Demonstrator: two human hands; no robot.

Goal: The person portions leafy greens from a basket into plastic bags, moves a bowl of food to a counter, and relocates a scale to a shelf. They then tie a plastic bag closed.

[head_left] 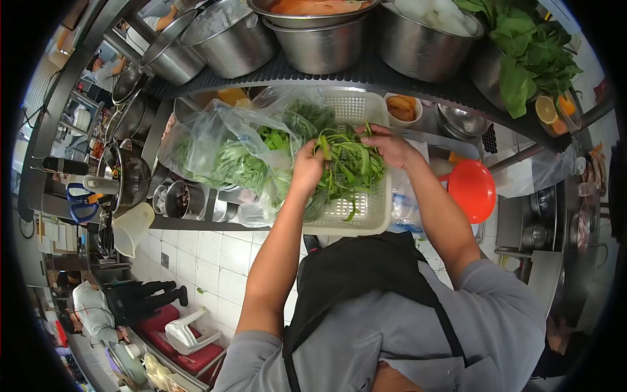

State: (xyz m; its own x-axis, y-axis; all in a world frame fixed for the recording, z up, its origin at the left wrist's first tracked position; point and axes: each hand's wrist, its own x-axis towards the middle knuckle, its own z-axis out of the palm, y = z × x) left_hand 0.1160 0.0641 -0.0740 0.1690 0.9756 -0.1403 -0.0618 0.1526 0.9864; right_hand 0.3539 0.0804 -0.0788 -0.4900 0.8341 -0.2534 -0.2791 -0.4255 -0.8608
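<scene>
My left hand [309, 167] is closed around the stems of long-leaved greens [353, 168]. My right hand [390, 147] pinches stem ends of the same greens on the other side. The bunch hangs over a cream perforated plastic basket [339, 225], with some leaves lying in it. Left of the basket, a clear plastic bag [225, 130] lies open around more greens [245, 160]. Parts of my fingertips are hidden by leaves.
Steel pots [323, 49] line a black shelf [261, 85] above the work area. A red lid-like disc [471, 191] is to the right. Blue-handled scissors [81, 204] and a pan [124, 176] hang at left. Another person [98, 307] stands at lower left.
</scene>
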